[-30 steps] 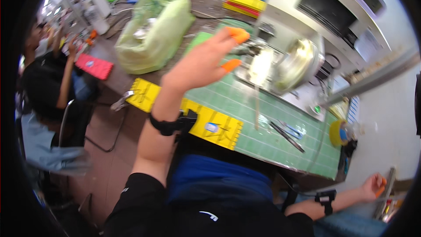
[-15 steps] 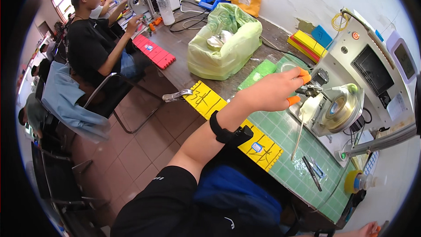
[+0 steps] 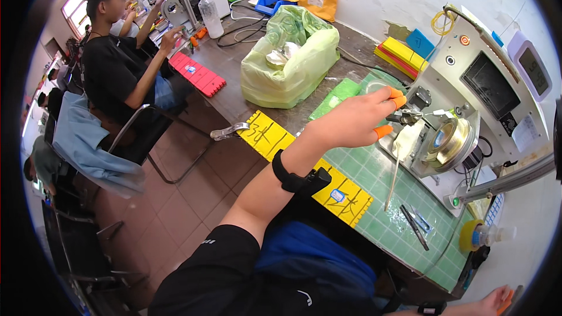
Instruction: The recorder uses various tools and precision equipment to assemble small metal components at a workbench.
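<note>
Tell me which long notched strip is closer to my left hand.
The flat yellow notched strip lies below your left hand in view; the flat red notched strip is farther left, beside the seated co-worker.

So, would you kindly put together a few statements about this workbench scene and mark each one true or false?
1. The left hand has orange covers on some of its fingertips. True.
2. The right hand rests on the green mat. False: it is off the mat, at the lower right of the picture.
3. The light green bag stands on the floor. False: it stands on the table.
4. A metal clamp sits at the left end of the yellow strip. True.
5. The left hand is nearer than the right hand to the round spool-like part. True.
6. The slim black tool lies inside the bag. False: it lies on the green mat.
</note>
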{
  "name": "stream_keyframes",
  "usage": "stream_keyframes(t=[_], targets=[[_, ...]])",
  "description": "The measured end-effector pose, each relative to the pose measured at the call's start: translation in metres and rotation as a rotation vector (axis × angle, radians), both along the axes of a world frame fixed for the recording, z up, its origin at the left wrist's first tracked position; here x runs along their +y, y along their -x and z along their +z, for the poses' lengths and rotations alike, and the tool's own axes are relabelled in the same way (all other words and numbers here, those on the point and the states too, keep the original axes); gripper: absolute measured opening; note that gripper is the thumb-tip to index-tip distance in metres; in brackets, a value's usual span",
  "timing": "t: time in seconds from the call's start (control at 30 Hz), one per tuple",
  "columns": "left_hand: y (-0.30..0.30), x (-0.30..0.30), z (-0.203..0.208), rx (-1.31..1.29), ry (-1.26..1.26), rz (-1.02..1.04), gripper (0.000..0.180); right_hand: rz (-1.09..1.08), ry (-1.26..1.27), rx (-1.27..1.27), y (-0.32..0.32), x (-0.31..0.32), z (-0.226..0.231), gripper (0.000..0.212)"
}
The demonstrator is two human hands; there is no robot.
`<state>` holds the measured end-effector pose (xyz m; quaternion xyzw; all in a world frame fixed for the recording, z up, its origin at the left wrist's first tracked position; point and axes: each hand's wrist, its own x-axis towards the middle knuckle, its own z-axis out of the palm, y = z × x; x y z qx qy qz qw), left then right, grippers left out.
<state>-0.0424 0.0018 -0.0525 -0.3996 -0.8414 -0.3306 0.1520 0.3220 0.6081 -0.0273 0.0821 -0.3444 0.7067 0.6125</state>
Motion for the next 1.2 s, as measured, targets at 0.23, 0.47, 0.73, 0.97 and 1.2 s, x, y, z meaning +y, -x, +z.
stream_keyframes(t=[0.23,0.47,0.73,0.97,1.2], targets=[[0.0,0.005,0.004,-0.052,-0.036,-0.023,0.058,0.432,-0.064,-0.093,0.043,-0.084,0.033,0.015],[0.011,0.003,0.026,-0.046,0.005,0.022,0.039,-0.152,-1.43,-1.234,0.153,-0.272,0.018,0.024],[0.042,0.047,0.046,0.039,0.08,-0.055,0.019,-0.01,-1.55,-1.479,0.17,-0.268,-0.04,0.031],[0.033,0.05,0.051,0.328,0.151,-0.079,0.014,0.074,-1.449,-1.452,0.179,-0.263,-0.052,0.032],[0.049,0.061,0.032,-0.577,-0.35,-0.345,0.01,0.182,-1.394,-1.524,0.171,-0.27,-0.053,0.029]])
